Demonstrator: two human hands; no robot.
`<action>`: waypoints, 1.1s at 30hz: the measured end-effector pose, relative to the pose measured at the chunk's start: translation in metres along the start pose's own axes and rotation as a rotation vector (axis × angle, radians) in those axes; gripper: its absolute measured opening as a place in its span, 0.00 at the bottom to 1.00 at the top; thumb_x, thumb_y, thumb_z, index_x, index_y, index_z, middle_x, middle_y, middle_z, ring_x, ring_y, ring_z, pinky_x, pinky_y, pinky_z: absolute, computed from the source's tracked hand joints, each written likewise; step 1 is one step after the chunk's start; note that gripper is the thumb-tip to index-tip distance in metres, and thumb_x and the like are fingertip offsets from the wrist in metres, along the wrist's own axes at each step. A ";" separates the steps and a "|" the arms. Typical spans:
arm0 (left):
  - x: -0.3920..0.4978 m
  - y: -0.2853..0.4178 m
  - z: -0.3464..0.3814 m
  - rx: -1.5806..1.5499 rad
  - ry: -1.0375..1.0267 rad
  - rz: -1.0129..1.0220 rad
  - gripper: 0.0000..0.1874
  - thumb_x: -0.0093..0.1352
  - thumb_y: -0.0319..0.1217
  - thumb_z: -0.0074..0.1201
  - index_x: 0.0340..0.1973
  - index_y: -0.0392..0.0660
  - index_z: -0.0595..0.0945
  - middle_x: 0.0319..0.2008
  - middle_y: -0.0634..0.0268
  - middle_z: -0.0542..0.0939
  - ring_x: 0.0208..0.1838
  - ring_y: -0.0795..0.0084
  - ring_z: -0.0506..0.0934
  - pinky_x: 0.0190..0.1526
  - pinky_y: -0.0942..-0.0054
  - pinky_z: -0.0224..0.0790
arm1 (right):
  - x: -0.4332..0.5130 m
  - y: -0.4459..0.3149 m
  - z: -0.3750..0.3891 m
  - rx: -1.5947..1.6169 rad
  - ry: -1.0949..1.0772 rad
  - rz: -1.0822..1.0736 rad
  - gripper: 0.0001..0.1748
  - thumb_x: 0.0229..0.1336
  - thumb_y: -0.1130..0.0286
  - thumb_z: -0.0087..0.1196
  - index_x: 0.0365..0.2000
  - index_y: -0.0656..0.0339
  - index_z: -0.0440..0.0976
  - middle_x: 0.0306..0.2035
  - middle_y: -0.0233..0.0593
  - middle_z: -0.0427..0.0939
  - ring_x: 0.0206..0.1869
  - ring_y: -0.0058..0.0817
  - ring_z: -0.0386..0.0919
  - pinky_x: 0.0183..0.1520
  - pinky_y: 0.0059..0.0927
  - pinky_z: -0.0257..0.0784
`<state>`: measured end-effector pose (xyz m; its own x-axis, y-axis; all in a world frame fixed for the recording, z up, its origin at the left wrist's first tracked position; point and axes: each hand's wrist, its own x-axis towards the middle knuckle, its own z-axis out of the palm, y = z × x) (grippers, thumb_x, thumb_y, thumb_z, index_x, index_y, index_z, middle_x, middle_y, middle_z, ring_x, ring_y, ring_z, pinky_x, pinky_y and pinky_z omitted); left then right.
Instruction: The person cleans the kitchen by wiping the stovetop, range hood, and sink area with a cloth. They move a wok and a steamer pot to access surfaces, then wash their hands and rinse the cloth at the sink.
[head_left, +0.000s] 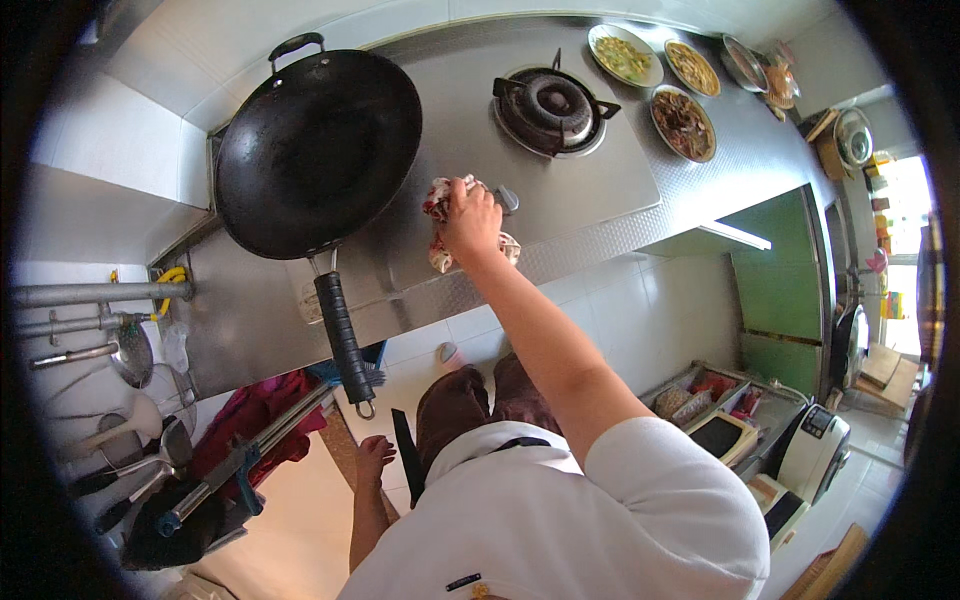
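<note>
My right hand (474, 217) presses a crumpled red and white cloth (442, 196) on the steel top of the gas stove (555, 191), beside a grey control knob (508, 200). Part of the cloth is hidden under the hand. Farther back is the burner with its black pan support (556, 105), with no pan on it. On the left of the stove rests a large black wok (319, 150), its wrapped handle (343, 337) pointing towards me. My left hand (375, 452) hangs low beside my body, fingers loosely curled, holding nothing.
Plates of cooked food (625, 56) (682, 124) stand at the back right. Ladles and spatulas (133, 352) hang at the left by grey pipes (97, 294). A metal rail (217, 480) with a dark red cloth (259, 420) is below the counter's left end. A white appliance (814, 450) stands at the right.
</note>
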<state>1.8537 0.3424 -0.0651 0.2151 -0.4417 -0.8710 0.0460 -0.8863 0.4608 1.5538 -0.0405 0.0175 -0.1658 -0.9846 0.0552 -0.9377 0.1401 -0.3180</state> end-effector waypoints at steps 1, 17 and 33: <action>-0.001 0.005 0.001 -0.001 -0.004 0.001 0.13 0.69 0.34 0.50 0.46 0.39 0.74 0.36 0.57 0.80 0.35 0.67 0.80 0.34 0.71 0.75 | -0.003 0.001 0.005 0.024 -0.002 0.024 0.25 0.44 0.65 0.61 0.44 0.58 0.65 0.39 0.48 0.73 0.43 0.42 0.74 0.43 0.42 0.68; -0.001 -0.032 -0.027 0.007 0.060 -0.118 0.12 0.68 0.32 0.50 0.44 0.38 0.74 0.33 0.56 0.80 0.32 0.64 0.81 0.31 0.68 0.76 | -0.003 -0.002 0.006 0.041 -0.031 0.039 0.17 0.46 0.65 0.58 0.37 0.58 0.68 0.36 0.44 0.77 0.41 0.39 0.77 0.47 0.42 0.63; 0.020 0.001 -0.024 0.082 -0.007 -0.083 0.14 0.69 0.34 0.50 0.46 0.38 0.73 0.34 0.56 0.80 0.32 0.65 0.81 0.31 0.69 0.74 | -0.015 0.021 -0.045 0.139 0.007 0.022 0.26 0.41 0.63 0.64 0.42 0.57 0.67 0.36 0.43 0.77 0.39 0.42 0.78 0.42 0.43 0.69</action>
<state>1.8811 0.3356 -0.0781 0.2072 -0.3672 -0.9068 -0.0163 -0.9281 0.3721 1.5224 -0.0178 0.0529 -0.1882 -0.9807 0.0535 -0.8825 0.1450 -0.4474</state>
